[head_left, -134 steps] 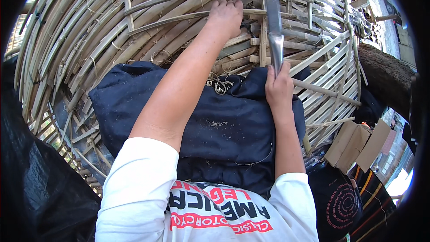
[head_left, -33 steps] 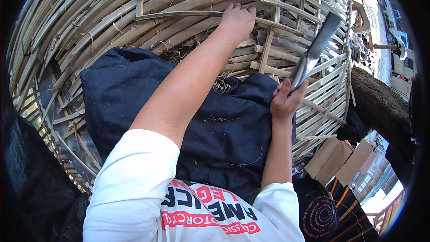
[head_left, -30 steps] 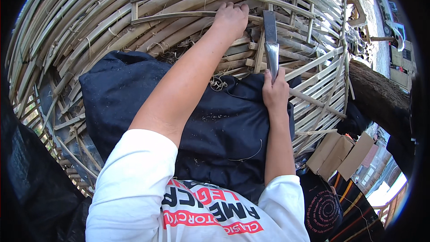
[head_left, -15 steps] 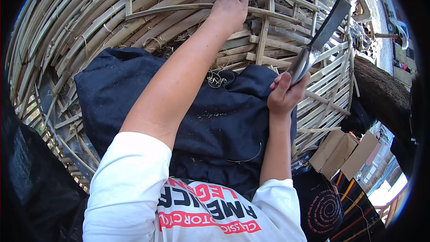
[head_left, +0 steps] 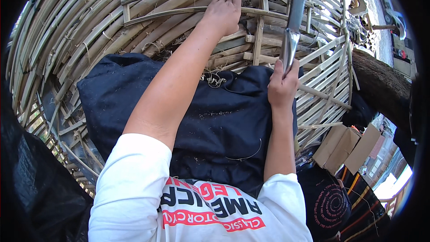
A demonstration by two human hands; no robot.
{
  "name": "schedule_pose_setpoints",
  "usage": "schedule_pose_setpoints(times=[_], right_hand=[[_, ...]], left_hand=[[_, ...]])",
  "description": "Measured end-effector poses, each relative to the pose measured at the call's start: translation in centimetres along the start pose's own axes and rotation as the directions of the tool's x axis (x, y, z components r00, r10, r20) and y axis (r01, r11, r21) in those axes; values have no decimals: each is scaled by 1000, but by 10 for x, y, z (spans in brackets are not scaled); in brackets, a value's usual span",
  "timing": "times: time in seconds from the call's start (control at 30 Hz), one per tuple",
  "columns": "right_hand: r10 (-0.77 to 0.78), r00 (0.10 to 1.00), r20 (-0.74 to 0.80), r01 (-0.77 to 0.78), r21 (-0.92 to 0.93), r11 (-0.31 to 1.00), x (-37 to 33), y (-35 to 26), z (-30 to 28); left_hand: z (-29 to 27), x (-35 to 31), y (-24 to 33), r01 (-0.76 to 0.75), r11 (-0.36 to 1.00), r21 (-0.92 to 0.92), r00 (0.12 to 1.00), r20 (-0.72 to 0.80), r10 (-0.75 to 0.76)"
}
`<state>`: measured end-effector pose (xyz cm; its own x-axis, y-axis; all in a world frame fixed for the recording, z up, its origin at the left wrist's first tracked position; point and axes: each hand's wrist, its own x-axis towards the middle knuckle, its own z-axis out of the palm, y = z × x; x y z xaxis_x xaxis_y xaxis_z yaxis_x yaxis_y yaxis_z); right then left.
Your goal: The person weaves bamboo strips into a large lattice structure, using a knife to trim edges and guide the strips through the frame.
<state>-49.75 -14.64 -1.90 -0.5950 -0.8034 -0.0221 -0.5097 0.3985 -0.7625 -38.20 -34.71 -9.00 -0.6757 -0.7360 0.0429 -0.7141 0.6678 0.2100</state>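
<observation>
My left hand (head_left: pixel 222 15) reaches far forward, its fingers curled over a curved bamboo slat (head_left: pixel 168 14) of a lattice. The fingertips are partly hidden behind the slats. In my right hand (head_left: pixel 283 85) is a broad-bladed knife (head_left: pixel 295 12), gripped by its shiny metal handle. Its grey, blunt-ended blade points away from me over the lattice, right of my left hand. A crosspiece (head_left: pixel 259 40) of split bamboo stands between the left hand and the knife. Dark cloth (head_left: pixel 219 121) dotted with shavings covers my lap below both hands.
Stacked bamboo strips (head_left: pixel 85 36) fill the far left. Light slats (head_left: pixel 324 78) fan out at the right beside a thick log (head_left: pixel 380 74). A cardboard box (head_left: pixel 340 148) stands at the lower right near a dark round item (head_left: pixel 324 201). Black sheeting (head_left: pixel 40 183) hangs at the left.
The knife has swung left and turned more upright, pointing straight ahead. My left hand has shifted slightly left, still curled at the slat.
</observation>
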Motion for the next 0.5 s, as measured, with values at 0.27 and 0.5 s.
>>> schedule_pose_setpoints(times=[0.27, 0.5], right_hand=[[274, 959, 72, -283, 223, 933, -2, 29, -5], [305, 948, 94, -319, 281, 905, -2, 27, -3]], left_hand=[[-9, -3, -2, -24, 995, -92, 1000, 3, 24], [-29, -13, 8, 31, 996, 81, 995, -94, -23]])
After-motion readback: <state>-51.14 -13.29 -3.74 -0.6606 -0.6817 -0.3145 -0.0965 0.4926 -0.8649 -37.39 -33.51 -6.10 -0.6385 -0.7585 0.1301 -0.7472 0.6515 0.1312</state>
